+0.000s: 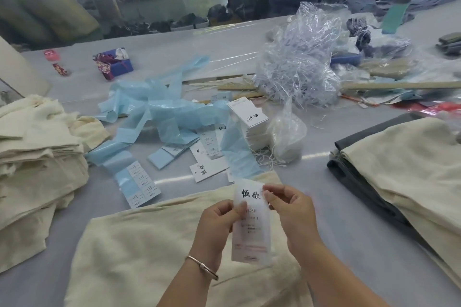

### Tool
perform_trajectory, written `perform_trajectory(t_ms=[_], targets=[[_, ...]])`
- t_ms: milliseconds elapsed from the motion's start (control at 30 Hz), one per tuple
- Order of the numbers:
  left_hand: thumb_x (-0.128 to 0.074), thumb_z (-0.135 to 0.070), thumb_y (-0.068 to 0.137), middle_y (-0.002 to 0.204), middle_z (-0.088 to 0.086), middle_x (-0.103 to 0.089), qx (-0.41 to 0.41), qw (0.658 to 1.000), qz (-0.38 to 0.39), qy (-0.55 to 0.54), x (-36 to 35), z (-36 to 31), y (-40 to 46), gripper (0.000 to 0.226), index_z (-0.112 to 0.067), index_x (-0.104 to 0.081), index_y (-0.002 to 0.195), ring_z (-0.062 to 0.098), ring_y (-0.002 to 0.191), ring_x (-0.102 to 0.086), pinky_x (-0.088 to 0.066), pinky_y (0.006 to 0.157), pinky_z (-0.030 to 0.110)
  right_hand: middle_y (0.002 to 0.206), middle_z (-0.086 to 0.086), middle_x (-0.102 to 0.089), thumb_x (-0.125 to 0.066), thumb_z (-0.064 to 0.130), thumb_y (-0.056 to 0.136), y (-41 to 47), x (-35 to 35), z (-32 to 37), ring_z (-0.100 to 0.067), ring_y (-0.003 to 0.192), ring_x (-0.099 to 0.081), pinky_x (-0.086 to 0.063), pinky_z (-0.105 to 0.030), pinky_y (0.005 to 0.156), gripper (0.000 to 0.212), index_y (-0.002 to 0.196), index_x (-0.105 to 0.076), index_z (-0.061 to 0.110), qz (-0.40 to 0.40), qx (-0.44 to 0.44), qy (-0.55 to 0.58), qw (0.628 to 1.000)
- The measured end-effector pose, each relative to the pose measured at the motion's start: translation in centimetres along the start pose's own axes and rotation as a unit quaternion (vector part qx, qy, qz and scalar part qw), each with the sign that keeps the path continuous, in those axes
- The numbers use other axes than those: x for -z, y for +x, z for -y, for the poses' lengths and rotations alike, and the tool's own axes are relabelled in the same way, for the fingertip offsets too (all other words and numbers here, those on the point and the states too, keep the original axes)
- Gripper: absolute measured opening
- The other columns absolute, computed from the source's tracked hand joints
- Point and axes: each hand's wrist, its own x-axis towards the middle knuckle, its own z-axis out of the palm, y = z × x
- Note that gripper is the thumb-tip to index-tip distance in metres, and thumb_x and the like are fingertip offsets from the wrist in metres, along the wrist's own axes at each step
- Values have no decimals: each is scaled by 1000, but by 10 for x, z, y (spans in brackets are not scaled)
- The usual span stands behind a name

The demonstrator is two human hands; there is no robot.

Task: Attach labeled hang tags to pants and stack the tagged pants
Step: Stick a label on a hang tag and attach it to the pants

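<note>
A white hang tag (250, 229) with black characters and a printed label is held upright over cream pants (139, 252) that lie flat on the table in front of me. My left hand (219, 222) pinches the tag's left edge. My right hand (289, 207) pinches its upper right corner. A stack of white hang tags (249, 117) stands behind, with loose tags (207, 169) and label sheets (141, 185) around it. A pile of cream pants (37, 157) sits at the left. Another stack of cream and grey pants (404, 169) sits at the right.
Blue backing strips (159, 112) litter the middle of the table. A clear bag of white tag strings (299, 70) stands behind the tags, a smaller bag (287, 132) beside them. A wooden ruler (399, 85) lies at the right. A blue tissue box (117, 63) sits at the far left.
</note>
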Motion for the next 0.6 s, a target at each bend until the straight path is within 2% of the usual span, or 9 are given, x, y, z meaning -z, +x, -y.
perform_trajectory(t_ms=[67,133,200,267,333,433,533,600], targets=[[-74,-37,69,81,14,-56,14,999,-35,-21,-3,6,7,53,12,-61,83,25,79,-44,-33,76,39,69,-5,-70,-67,-3,83,26,18,-8,-7,61,-62,-50,-20,63,12,86,-74,7,-28,10,-75,997],[-73,-37,70,79,14,-54,27,997,-68,-39,-3,9,12,43,3,-64,80,26,78,-40,-31,76,40,76,-5,-71,-69,4,83,58,37,-18,-17,71,-64,-51,-31,69,8,86,-73,10,-57,18,-185,981],[-72,-38,71,78,15,-55,33,994,-92,-39,-2,11,17,42,2,-64,81,27,77,-41,-33,75,40,83,-5,-69,-69,11,83,90,51,-25,-22,78,-63,-48,-32,71,8,89,-72,15,-80,31,-299,950],[-71,-37,74,77,16,-59,30,993,-109,-36,-1,16,22,49,10,-59,82,26,75,-46,-40,74,40,89,-2,-66,-68,15,83,119,57,-29,-20,79,-59,-43,-31,70,9,91,-69,19,-82,44,-377,922],[-70,-32,79,78,16,-63,36,991,-126,-27,1,22,26,46,12,-56,82,25,74,-52,-47,72,38,91,0,-62,-69,18,82,143,54,-30,-20,82,-57,-45,-34,75,12,95,-69,19,-67,58,-428,899],[-69,-26,84,77,15,-64,48,988,-144,-10,1,27,28,27,-3,-62,72,23,71,-56,-51,66,34,99,-4,-63,-70,21,80,169,44,-30,-26,93,-58,-48,-38,81,19,98,-70,17,-29,79,-483,872],[-69,-27,85,78,16,-57,59,987,-147,-13,2,27,27,39,7,-52,76,24,73,-51,-44,72,37,112,-6,-60,-67,21,83,181,36,-35,-27,105,-50,-47,-39,87,20,101,-69,15,7,100,-522,847],[-69,-26,86,80,18,-60,63,986,-152,-21,2,25,25,45,14,-50,82,25,73,-54,-46,72,38,115,-8,-58,-64,22,86,184,34,-39,-28,108,-45,-45,-39,87,18,101,-68,14,8,119,-549,828]])
